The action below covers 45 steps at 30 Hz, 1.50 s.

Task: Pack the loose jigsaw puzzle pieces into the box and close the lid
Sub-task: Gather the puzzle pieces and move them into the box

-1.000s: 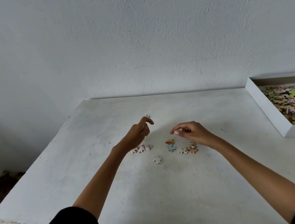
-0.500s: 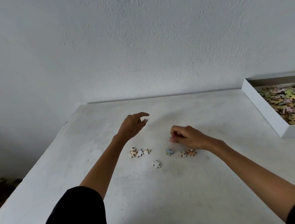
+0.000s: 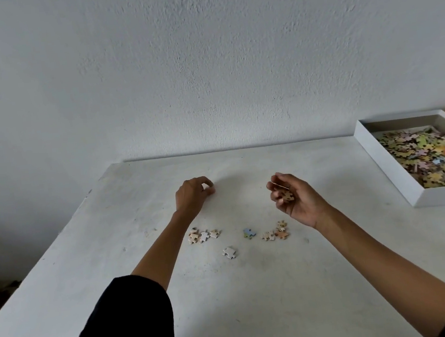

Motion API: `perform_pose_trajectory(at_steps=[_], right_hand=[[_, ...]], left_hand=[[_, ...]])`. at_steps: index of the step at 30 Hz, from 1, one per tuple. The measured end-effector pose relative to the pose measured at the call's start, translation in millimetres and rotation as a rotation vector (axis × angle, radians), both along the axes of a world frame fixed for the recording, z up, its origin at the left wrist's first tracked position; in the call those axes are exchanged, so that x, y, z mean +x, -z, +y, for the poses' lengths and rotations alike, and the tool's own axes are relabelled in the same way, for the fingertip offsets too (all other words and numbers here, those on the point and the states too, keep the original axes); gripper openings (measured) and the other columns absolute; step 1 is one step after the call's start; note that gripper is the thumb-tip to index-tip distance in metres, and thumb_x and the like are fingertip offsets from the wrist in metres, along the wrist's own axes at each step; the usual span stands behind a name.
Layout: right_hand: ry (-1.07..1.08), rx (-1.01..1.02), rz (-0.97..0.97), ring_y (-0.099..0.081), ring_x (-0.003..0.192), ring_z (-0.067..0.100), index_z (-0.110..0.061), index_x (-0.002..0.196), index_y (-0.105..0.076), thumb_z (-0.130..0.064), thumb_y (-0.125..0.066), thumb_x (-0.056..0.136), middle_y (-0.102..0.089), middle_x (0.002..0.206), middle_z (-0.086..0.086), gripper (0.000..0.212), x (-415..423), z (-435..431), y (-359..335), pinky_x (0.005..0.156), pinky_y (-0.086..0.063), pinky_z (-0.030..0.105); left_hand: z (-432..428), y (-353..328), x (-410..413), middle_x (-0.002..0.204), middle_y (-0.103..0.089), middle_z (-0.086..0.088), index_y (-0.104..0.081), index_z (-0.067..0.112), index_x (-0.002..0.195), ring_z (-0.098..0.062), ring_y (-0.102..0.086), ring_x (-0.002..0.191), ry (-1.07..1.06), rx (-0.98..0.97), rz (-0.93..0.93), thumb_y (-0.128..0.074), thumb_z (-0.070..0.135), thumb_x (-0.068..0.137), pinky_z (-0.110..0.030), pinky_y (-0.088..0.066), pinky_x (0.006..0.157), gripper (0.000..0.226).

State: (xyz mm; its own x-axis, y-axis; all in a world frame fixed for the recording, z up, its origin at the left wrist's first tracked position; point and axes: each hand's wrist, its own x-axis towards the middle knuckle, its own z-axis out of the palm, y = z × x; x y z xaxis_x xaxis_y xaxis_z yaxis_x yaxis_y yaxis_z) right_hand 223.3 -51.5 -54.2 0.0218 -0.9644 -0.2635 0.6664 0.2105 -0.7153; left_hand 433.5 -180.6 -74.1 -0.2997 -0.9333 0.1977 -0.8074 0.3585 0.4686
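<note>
- The right hand (image 3: 298, 198) was raised off the table, palm turned up and inward, its fingers (image 3: 275, 187) curled loosely around a few puzzle pieces (image 3: 286, 195); one brown speckled piece showed in the cupped palm and a thin edge of another sat under the fingertips.
- The left hand (image 3: 192, 197) was curled palm down, fingertips bunched at the tabletop on its far side; whether it pinched a piece there could not be told, since the knuckles hid the tips.
- Just below the right wrist, a small cluster of tan and orange pieces (image 3: 275, 233) lay on the white table (image 3: 260, 303), with a single blue piece (image 3: 249, 233) just to their left.
- Beside the left forearm, toward the person, three pale pieces (image 3: 203, 235) lay touching one another in a short row.
- A lone white piece (image 3: 229, 252) lay nearer the person, between the two forearms and apart from both groups.
- Well to the right of the right hand stood the open white box (image 3: 383, 165), holding a heap of multicoloured pieces (image 3: 433, 159).
- A corner of what may be the lid showed behind the box at the frame edge, too little to be sure.
</note>
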Motion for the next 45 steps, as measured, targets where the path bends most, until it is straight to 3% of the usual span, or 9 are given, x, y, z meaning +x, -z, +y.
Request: perform_pose_trajectory(at_steps=[6, 10, 19, 23, 26, 29, 32, 40, 45], right_hand=[[-0.187, -0.144, 0.829, -0.030, 0.040, 0.003, -0.012, 0.080, -0.065, -0.026, -0.060, 0.086, -0.040, 0.055, -0.007, 0.016, 3.3, 9.2, 4.3, 0.039, -0.025, 0.015], [-0.341, -0.336, 1.281, -0.033, 0.042, 0.004, -0.022, 0.099, -0.070, -0.030, -0.076, 0.070, -0.037, 0.046, -0.010, 0.030, 15.7, 13.8, 7.8, 0.047, -0.030, 0.013], [-0.291, -0.511, 1.552, -0.040, 0.050, 0.006, -0.018, 0.089, -0.073, -0.030, -0.072, 0.075, -0.045, 0.058, -0.010, 0.019, 30.8, 9.0, 18.3, 0.054, -0.031, 0.021], [-0.174, -0.457, 1.272, -0.038, 0.042, 0.003, -0.011, 0.076, -0.067, -0.019, -0.056, 0.089, -0.058, 0.057, -0.010, 0.018, 38.8, 7.5, 15.5, 0.047, -0.029, 0.013], [-0.170, -0.275, 0.498, -0.032, 0.035, 0.003, -0.010, 0.072, -0.054, -0.006, -0.035, 0.089, -0.052, 0.051, -0.006, 0.025, 39.7, 5.8, 9.2, 0.033, -0.024, 0.013], [-0.133, -0.228, -0.039, -0.035, 0.037, 0.008, -0.010, 0.068, -0.051, -0.018, -0.037, 0.065, -0.051, 0.055, 0.002, 0.017, 37.8, 5.5, 3.4, 0.032, -0.029, 0.015], [-0.092, -0.185, -0.172, -0.035, 0.040, 0.008, -0.011, 0.058, -0.051, -0.020, -0.035, 0.064, -0.048, 0.055, 0.001, 0.019, 35.7, 2.4, 0.8, 0.032, -0.029, 0.016], [-0.319, -0.335, 1.106, -0.024, 0.037, 0.005, -0.021, 0.080, -0.068, -0.030, -0.069, 0.078, -0.030, 0.041, -0.011, 0.009, 57.9, 15.5, 7.7, 0.039, -0.020, 0.014], [-0.438, -0.424, 1.465, -0.028, 0.039, 0.009, -0.031, 0.105, -0.068, -0.042, -0.078, 0.064, -0.034, 0.035, -0.007, 0.043, 67.0, 23.6, 8.2, 0.049, -0.021, 0.022]], left_hand=[[-0.3, 4.4, 1.1, 0.089, -0.063, -0.010, -0.065, 0.007, 0.093, -0.029, -0.060, 0.077, 0.055, -0.202, -0.136, -0.052, 0.021, 0.091, -0.029, -0.033, 0.061, 0.020], [2.1, 1.9, 0.9, 0.082, -0.056, -0.007, -0.062, 0.008, 0.087, -0.022, -0.053, 0.071, 0.042, -0.121, 0.117, -0.052, 0.019, 0.091, -0.025, -0.033, 0.055, 0.015], [36.8, -31.8, 13.5, 0.076, -0.048, 0.002, -0.048, 0.015, 0.078, -0.006, -0.029, 0.049, 0.177, 0.593, 0.792, -0.035, 0.018, 0.098, -0.013, -0.024, 0.042, 0.025], [48.7, -32.5, 29.6, 0.066, -0.048, 0.005, -0.047, 0.019, 0.072, -0.005, -0.028, 0.043, 0.160, 0.778, 0.916, -0.036, 0.016, 0.094, -0.014, -0.020, 0.038, 0.026], [57.6, -29.8, 40.4, 0.051, -0.036, 0.011, -0.046, 0.019, 0.067, -0.005, -0.022, 0.041, 0.129, 0.802, 0.879, -0.036, 0.020, 0.093, -0.017, -0.012, 0.040, 0.028], [66.7, -25.8, 48.3, 0.045, -0.032, 0.012, -0.054, 0.016, 0.068, -0.005, -0.023, 0.042, 0.128, 0.580, 0.681, -0.046, 0.026, 0.094, -0.016, -0.015, 0.040, 0.029], [72.1, -20.7, 55.5, 0.038, -0.034, 0.011, -0.069, 0.018, 0.085, -0.006, -0.026, 0.043, 0.228, 0.319, 0.322, -0.064, 0.029, 0.084, -0.013, -0.023, 0.046, 0.013], [71.6, -4.5, 58.5, 0.056, -0.039, 0.006, -0.072, 0.028, 0.097, -0.009, -0.034, 0.050, 0.275, 0.120, 0.006, -0.076, 0.035, 0.069, -0.021, -0.023, 0.052, 0.029], [68.8, -9.9, 55.5, 0.055, -0.043, 0.005, -0.072, 0.025, 0.088, -0.009, -0.031, 0.048, 0.360, 0.077, -0.061, -0.073, 0.031, 0.073, -0.017, -0.025, 0.050, 0.016]])
